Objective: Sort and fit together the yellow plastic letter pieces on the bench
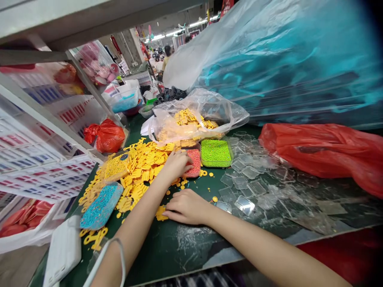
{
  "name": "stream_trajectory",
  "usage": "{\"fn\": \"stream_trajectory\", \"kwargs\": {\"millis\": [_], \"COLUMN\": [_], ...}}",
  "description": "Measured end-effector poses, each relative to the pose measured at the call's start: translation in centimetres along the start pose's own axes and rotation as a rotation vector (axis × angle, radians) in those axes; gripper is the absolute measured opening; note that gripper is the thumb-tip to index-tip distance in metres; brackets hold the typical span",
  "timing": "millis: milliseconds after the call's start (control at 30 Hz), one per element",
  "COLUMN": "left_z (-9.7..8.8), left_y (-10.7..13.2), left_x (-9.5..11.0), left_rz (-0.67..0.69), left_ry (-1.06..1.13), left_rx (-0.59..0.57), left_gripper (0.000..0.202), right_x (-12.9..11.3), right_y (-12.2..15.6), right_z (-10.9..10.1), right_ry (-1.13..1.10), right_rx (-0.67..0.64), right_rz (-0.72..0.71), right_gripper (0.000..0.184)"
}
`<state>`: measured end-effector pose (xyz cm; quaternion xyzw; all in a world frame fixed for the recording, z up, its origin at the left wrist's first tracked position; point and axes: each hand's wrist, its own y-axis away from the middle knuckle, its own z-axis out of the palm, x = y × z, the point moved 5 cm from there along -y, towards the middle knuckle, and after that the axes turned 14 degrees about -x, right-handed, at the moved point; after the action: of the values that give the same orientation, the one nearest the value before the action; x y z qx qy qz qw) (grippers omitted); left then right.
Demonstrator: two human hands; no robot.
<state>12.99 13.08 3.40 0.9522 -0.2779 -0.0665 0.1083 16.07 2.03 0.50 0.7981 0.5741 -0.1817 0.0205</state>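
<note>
My left hand [177, 164] reaches forward over the red bead tray [195, 161], fingers curled down into it; what they pinch is hidden. My right hand [186, 207] rests palm down on the dark green table [167, 243], fingers pressed together on a yellow plastic piece [160, 213]. A heap of yellow plastic pieces [140, 167] lies to the left of both hands. A green bead tray [216, 152] sits beside the red one, a yellow bead tray [116, 167] and a blue bead tray [101, 206] further left.
Several clear plastic lids [248, 175] lie scattered to the right. A clear bag of yellow pieces [194, 115] stands behind the trays. Red bags [323, 153] [106, 135], a white box [63, 251], shelves of packaged items [44, 131] and a big plastic sheet [284, 59] surround the table.
</note>
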Motion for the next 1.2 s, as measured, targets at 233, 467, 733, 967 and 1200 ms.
{"fn": "stream_trajectory", "kwargs": {"millis": [233, 467, 733, 967, 1200], "left_z": [-0.3, -2.5, 5.1, 8.6, 9.0], "left_y": [-0.1, 7.6, 17.2, 18.0, 18.1], "left_x": [-0.3, -0.3, -1.0, -0.7, -0.7], "left_rz": [-0.024, -0.097, -0.198, -0.133, -0.133], "left_ry": [0.015, 0.311, 0.625, 0.591, 0.604], "left_rx": [0.008, 0.467, 0.44, 0.272, 0.293], "left_gripper": [0.014, 0.017, 0.024, 0.019, 0.022], "right_x": [0.3, 0.3, -0.4, 0.0, 0.3], "right_y": [0.0, 0.3, 0.5, 0.5, 0.5], "right_z": [-0.2, -0.4, 0.1, 0.2, 0.4], "right_ry": [-0.025, -0.117, -0.167, -0.199, -0.214], "right_rx": [-0.033, -0.074, -0.099, -0.139, -0.144], "right_rz": [0.026, 0.037, -0.016, 0.057, 0.062], "right_gripper": [0.035, 0.02, 0.021, 0.025, 0.026]}}
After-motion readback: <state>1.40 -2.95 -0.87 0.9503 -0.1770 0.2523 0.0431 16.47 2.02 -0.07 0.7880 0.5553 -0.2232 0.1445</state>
